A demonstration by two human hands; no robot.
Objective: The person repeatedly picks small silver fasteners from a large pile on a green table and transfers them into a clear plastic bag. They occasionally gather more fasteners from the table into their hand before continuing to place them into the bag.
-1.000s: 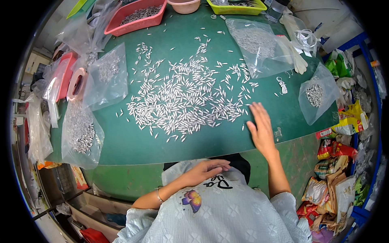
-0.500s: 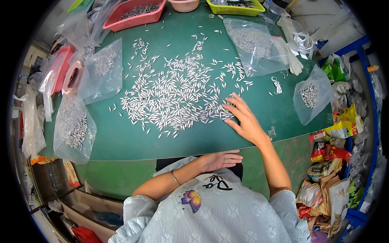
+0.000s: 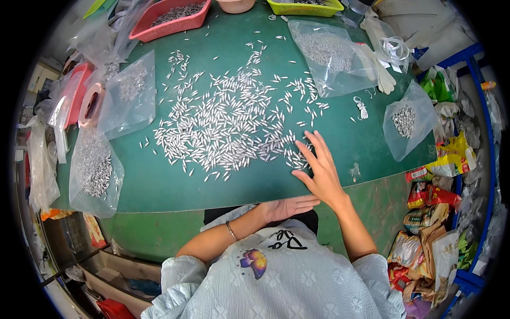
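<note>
Reaching over a green table [image 3: 175, 195], the person's right hand [image 3: 322, 176] is at four o'clock from a wide, loose pile of small silvery spindle-shaped pieces [image 3: 226, 127] in the middle of the table. Its fingers are spread, with the thumb held apart; the fingertips are beside a small cluster at the pile's near right edge, and whether they touch it cannot be told. At five o'clock the left hand [image 3: 286, 208] is by the table's near edge, fingers straight and close together.

Around the pile, a pink tray [image 3: 172, 30] of grey bits sits at eleven o'clock and a yellow-green tray [image 3: 305, 9] at one. A large clear bag [image 3: 332, 59] lies at two o'clock, a smaller filled bag [image 3: 405, 125] at three, a half-filled pouch [image 3: 98, 175] at eight and a flat pouch [image 3: 126, 87] at ten.
</note>
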